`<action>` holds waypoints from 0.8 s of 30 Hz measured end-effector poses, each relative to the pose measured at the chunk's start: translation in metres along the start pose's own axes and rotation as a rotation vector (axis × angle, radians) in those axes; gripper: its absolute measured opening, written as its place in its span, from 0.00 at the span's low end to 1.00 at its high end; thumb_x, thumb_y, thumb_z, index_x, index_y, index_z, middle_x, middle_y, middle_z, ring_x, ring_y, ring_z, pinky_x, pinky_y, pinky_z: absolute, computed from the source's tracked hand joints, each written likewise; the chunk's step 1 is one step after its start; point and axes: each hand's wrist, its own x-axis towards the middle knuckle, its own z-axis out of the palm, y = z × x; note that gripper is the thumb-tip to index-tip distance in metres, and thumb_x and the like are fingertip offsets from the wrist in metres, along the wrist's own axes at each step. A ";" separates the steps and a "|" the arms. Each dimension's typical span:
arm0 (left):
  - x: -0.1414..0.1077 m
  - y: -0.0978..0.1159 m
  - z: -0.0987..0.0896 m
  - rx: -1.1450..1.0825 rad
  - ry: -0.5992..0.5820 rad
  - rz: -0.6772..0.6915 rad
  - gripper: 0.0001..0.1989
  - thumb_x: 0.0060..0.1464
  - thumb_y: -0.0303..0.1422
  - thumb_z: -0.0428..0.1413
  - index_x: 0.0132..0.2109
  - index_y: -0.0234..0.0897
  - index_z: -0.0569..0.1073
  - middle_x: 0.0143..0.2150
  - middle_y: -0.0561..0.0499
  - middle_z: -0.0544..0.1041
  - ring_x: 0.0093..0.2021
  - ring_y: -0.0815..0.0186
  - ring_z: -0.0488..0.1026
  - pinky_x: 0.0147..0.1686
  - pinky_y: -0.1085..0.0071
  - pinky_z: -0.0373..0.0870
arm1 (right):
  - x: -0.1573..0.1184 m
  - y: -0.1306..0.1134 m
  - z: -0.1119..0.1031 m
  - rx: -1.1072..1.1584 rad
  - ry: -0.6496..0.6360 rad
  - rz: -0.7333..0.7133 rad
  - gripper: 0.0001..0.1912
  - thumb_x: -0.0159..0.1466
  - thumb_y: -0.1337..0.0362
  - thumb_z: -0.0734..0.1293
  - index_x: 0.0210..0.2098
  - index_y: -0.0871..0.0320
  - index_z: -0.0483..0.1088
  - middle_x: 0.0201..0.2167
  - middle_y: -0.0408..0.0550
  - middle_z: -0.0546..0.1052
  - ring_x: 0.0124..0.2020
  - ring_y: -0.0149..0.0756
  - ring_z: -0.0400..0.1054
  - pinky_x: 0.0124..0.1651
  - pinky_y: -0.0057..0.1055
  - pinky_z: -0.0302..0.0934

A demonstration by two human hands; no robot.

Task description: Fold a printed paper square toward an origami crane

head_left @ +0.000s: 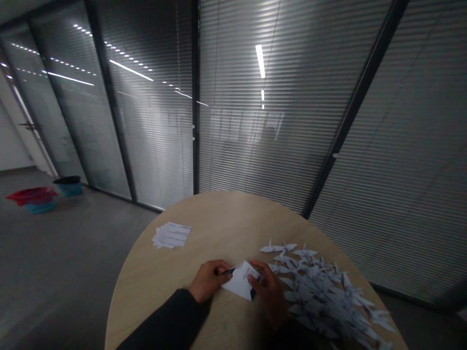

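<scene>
A folded paper sheet [239, 282], white with dark print showing at its corners, is held flat on the surface [204, 218], near its nearer edge and roughly midway along it, between the two hands. Its left corner is pinched by the left hand [209, 281], with the fingers curled over and the thumb tucked toward the paper. The forearm, in a dark sleeve [164, 321], is angled in from the lower left, with the wrist low. The right hand [268, 291] is brought in from the near side, its fingers spread and their tips laid on the right part of the sheet; whether that corner is actually pinched cannot be told, as the paper is partly hidden by the fingers. For a clean fold, the edges would best be matched exactly before any pressure is applied, the sheet kept anchored against the surface, and the crease run firmly with a fingertip from the pinched corner outward. A heap of origami paper cranes [321, 291] is piled just beside the right hand, toward the right edge of the surface, so the elbow and wrist are best kept clear of it. A small stack of printed paper sheets [171, 235] lies farther off, toward the left edge.
</scene>
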 end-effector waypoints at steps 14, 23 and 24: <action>-0.003 0.003 0.006 -0.254 -0.112 -0.006 0.21 0.37 0.47 0.66 0.25 0.31 0.74 0.18 0.58 0.62 0.18 0.76 0.55 0.19 0.77 0.50 | -0.005 0.011 0.008 -0.378 0.073 -0.630 0.19 0.61 0.64 0.61 0.52 0.54 0.68 0.49 0.52 0.75 0.50 0.42 0.69 0.50 0.40 0.66; 0.002 0.000 0.009 -0.563 0.090 0.006 0.21 0.32 0.44 0.69 0.26 0.31 0.74 0.19 0.55 0.70 0.19 0.73 0.63 0.22 0.76 0.58 | -0.015 -0.003 0.010 -0.603 0.012 -1.006 0.25 0.56 0.77 0.54 0.49 0.55 0.68 0.49 0.47 0.75 0.57 0.39 0.63 0.62 0.47 0.54; 0.002 0.002 0.009 -0.598 0.096 0.002 0.21 0.32 0.43 0.69 0.27 0.31 0.74 0.20 0.54 0.72 0.21 0.72 0.66 0.23 0.75 0.61 | -0.016 -0.003 0.010 -0.624 0.011 -0.998 0.24 0.56 0.77 0.55 0.49 0.55 0.68 0.47 0.47 0.76 0.56 0.39 0.64 0.62 0.47 0.54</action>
